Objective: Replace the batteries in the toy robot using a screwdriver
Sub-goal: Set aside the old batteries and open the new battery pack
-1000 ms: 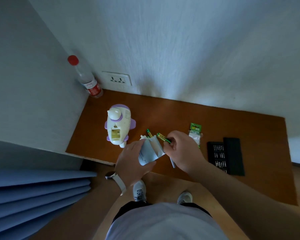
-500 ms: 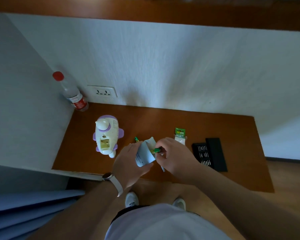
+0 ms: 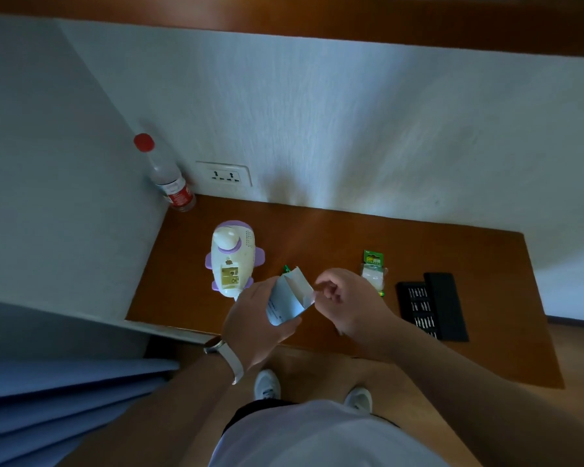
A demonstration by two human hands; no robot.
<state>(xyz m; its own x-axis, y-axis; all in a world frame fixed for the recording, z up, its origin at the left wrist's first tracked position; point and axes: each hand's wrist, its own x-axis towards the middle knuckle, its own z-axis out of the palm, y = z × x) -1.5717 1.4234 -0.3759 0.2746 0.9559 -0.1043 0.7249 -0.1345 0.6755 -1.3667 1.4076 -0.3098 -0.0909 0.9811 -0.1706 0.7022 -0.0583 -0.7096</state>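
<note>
The left hand (image 3: 253, 325) is gripping a small box (image 3: 289, 299), and the right hand (image 3: 348, 303) is pinching its open flap. The toy robot (image 3: 231, 261) is lying just beyond the left hand, the nearer one, lengthwise away from it, battery bay facing up.

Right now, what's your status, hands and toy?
Left hand grips small box; right hand curled at its flap. Toy robot lying on desk, untouched. Nothing blocking.

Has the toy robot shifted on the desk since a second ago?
No. The toy robot lies in the same spot in front of the wall socket.
</note>
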